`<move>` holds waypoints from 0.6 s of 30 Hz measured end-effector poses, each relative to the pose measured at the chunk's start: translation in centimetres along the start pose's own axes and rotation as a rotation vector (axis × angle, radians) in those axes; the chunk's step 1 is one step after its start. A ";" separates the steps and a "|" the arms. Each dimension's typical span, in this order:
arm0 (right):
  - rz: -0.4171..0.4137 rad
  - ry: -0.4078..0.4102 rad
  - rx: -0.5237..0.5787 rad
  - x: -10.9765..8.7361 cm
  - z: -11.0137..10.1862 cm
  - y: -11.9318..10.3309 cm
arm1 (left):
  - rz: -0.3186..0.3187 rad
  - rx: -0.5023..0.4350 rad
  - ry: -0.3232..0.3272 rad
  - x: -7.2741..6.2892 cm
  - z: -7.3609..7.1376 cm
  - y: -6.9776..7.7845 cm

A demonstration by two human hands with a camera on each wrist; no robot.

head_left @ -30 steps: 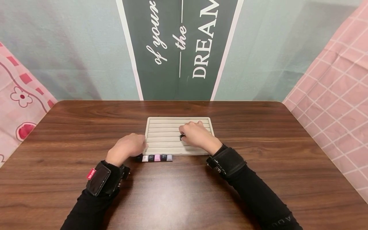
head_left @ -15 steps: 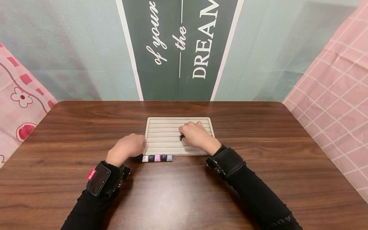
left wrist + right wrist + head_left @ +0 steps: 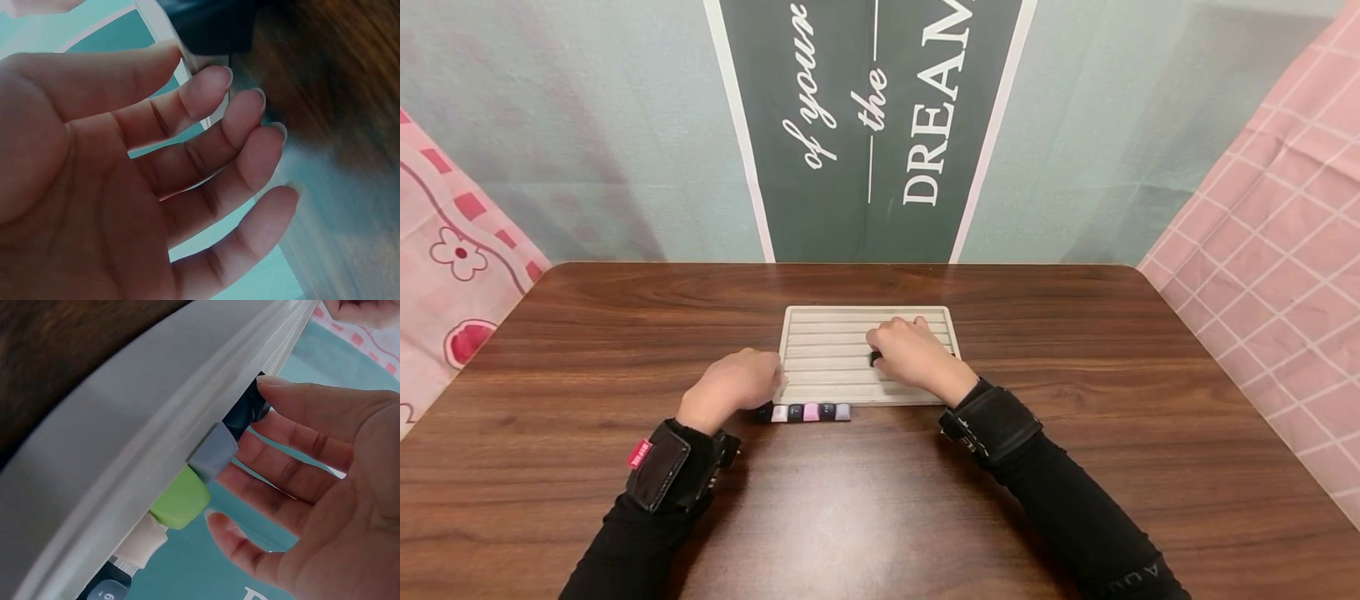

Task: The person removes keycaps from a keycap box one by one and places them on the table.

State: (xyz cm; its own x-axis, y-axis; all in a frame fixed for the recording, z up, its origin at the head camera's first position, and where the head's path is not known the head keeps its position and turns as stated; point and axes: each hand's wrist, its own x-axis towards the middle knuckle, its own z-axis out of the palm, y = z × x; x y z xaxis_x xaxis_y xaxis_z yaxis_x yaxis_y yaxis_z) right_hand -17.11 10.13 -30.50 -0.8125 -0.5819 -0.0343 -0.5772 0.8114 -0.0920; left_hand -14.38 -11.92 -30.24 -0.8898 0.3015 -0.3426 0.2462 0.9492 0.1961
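Note:
My right hand (image 3: 917, 354) is over the right half of a cream ridged tray (image 3: 823, 350). In the right wrist view, its thumb and index finger pinch a black keycap (image 3: 253, 406) at the end of a row on a ridge. A grey keycap (image 3: 215, 452), a green keycap (image 3: 181, 499), a whitish keycap (image 3: 142, 540) and a dark keycap (image 3: 109, 584) follow along that row, mostly hidden by the hand in the head view. At the tray's near left corner my left hand (image 3: 737, 383) holds the edge between thumb and index finger.
Along the tray's near edge, on the brown wooden table (image 3: 850, 508), lies a row of keycaps, including a pink keycap (image 3: 811, 412) and a lavender keycap (image 3: 842, 412). Its left end is partly behind the left hand. A printed cloth (image 3: 865, 133) hangs behind the table.
Both hands stay in place. A little more of the black keycap shows beside the right fingers.

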 end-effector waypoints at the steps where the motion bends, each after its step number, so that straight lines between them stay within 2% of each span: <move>1: -0.001 0.003 -0.002 0.0 0.0 0.0 | 0.001 0.000 0.000 0.0 0.0 0.0; 8: -0.003 0.029 -0.002 0.0 0.1 0.1 | -0.006 0.000 -0.001 0.0 0.0 0.0; 18: -0.046 0.110 -0.024 -0.7 -0.5 0.0 | -0.019 0.003 -0.013 -0.1 0.0 0.2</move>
State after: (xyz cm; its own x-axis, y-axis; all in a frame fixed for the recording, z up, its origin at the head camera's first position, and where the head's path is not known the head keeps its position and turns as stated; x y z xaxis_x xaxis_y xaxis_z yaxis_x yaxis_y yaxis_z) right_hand -16.58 10.51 -30.00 -0.7881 -0.6104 0.0793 -0.6151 0.7856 -0.0667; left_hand -14.28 -11.79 -30.17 -0.8895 0.2842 -0.3578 0.2300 0.9551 0.1869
